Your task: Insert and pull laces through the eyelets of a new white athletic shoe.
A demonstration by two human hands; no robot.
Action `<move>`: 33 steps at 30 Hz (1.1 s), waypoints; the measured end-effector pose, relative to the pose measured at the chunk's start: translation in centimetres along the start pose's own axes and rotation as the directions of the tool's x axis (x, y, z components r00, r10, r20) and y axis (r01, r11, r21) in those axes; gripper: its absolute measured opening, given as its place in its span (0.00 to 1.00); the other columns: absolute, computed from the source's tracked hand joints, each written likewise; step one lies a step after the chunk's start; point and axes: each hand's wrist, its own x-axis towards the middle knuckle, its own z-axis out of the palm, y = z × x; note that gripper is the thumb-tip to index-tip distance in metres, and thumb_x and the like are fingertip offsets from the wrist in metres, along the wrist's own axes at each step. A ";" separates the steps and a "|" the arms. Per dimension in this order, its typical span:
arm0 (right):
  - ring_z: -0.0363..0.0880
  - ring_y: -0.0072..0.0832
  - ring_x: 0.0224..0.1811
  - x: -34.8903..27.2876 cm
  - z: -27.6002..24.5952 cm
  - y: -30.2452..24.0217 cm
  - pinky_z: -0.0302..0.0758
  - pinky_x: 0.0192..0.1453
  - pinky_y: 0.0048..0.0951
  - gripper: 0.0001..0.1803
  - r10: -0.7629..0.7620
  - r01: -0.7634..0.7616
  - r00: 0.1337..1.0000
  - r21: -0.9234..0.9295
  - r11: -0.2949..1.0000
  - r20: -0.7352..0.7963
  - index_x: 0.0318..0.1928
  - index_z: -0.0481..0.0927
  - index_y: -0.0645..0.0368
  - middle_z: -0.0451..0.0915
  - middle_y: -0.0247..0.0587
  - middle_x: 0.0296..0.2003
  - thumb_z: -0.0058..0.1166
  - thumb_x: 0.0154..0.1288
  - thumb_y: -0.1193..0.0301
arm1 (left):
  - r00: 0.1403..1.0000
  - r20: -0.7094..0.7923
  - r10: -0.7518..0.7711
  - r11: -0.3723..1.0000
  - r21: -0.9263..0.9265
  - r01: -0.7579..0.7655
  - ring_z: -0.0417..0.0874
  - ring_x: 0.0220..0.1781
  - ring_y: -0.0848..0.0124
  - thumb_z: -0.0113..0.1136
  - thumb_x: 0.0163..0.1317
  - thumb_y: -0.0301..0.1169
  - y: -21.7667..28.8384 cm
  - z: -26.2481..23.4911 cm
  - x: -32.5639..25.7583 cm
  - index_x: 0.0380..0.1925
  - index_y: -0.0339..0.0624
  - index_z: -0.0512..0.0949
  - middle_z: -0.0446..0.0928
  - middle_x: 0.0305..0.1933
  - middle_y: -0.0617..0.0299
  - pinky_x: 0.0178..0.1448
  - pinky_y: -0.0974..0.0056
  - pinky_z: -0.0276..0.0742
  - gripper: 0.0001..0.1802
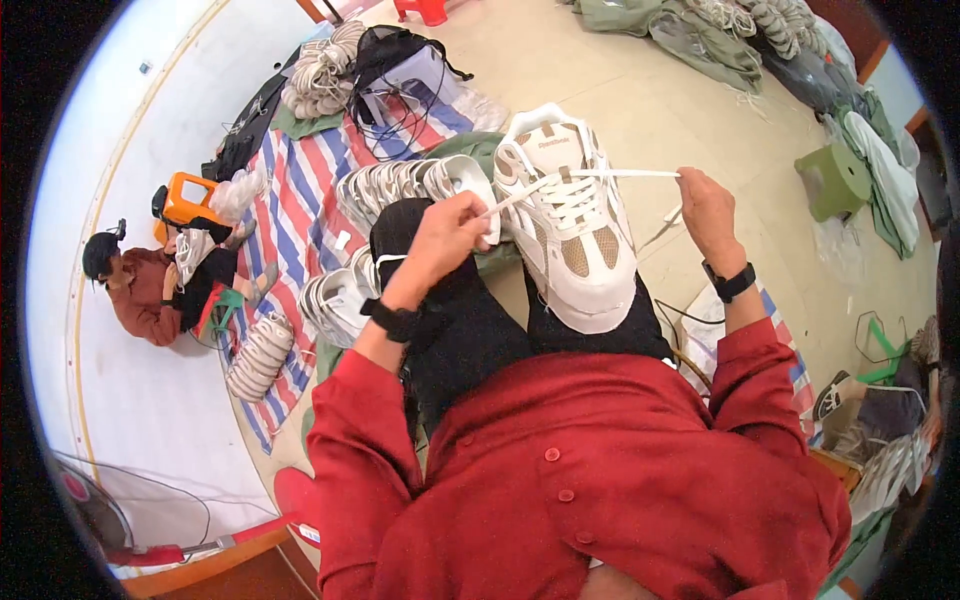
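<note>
A white and beige sneaker (592, 262) rests on my right thigh, its toe toward me and its heel pointing away. White laces cross its tongue in several rows. My left hand (448, 238) pinches one end of the shoelace (640, 173), left of the shoe. On the other side, my right hand (708, 212) grips the other end, pulled out nearly level to the right. Both lace ends are stretched apart above the shoe's opening. Beside my left leg stand rows of nested white shoe uppers (395, 187), partly hidden by my left hand and leg.
A striped sheet (290, 190) covers the floor at left, with bundled shoe parts (262, 357) on it. Another person (150, 290) sits at far left beside an orange stool (186, 197). A green stool (833, 182) stands at right, near piled sacks (700, 45).
</note>
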 end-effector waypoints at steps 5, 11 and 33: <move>0.76 0.44 0.32 -1.3 -1.0 2.3 0.73 0.33 0.42 0.06 0.085 -0.076 0.992 -0.094 0.993 0.093 0.34 0.73 0.57 0.73 0.44 0.28 0.47 0.66 0.70 | 0.993 0.082 -0.086 0.984 0.161 0.072 0.75 0.23 0.79 0.56 0.64 0.27 1.4 -3.9 -2.4 0.30 0.36 0.76 0.75 0.22 0.67 0.29 0.73 0.72 0.06; 0.75 0.49 0.32 -3.1 -1.2 4.5 0.72 0.34 0.45 0.08 0.168 -0.155 0.979 -0.119 0.981 0.113 0.32 0.71 0.60 0.74 0.49 0.30 0.45 0.67 0.69 | 0.985 -0.024 -0.170 0.983 0.072 0.172 0.70 0.20 0.82 0.54 0.66 0.30 1.8 -7.4 -6.5 0.32 0.37 0.79 0.70 0.19 0.71 0.25 0.75 0.65 0.08; 0.72 0.59 0.32 -9.4 -1.8 11.6 0.66 0.34 0.51 0.10 0.322 -0.327 0.943 0.058 0.943 0.081 0.30 0.68 0.64 0.73 0.60 0.26 0.44 0.67 0.71 | 0.948 -0.128 0.290 0.644 0.759 -0.095 0.80 0.33 0.51 0.62 0.54 0.31 0.8 -7.3 -12.3 0.41 0.43 0.76 0.78 0.32 0.53 0.37 0.53 0.75 0.14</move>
